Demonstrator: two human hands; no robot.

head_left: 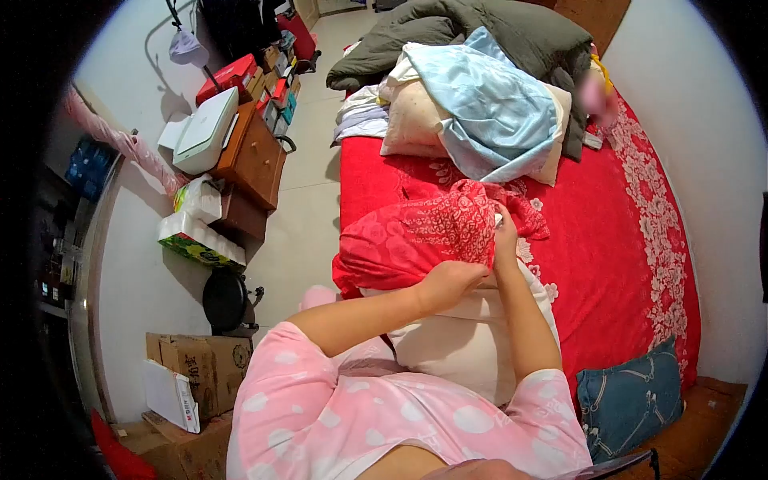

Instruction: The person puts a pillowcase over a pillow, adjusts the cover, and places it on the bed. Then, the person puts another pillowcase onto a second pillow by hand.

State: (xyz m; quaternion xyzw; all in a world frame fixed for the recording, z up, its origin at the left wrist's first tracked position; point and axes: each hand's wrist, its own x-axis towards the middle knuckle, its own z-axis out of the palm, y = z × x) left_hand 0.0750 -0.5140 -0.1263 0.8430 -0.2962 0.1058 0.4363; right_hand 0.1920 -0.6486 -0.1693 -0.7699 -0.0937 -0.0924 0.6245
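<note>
A red patterned cloth (pixel 416 236) is bunched up in front of me, partly over a cream pillow (pixel 456 344) that lies against my lap. My left hand (pixel 452 286) is closed on the lower right edge of the cloth. Beside it, a little higher, my right hand (pixel 506 236) grips the cloth's right side, with a small white bit showing at the fingers. Under all this spreads a red bed sheet (pixel 600 264) with pale flowers. Beyond the cloth, a light blue fabric (pixel 496 104) lies over a patterned pillow (pixel 416 120).
A dark green quilt (pixel 512 32) is heaped at the bed's far end. A blue cushion (pixel 628 396) lies at the lower right. On the left stand a wooden cabinet (pixel 256 156) with a printer (pixel 206 132), a black round stool (pixel 224 300) and cardboard boxes (pixel 212 364).
</note>
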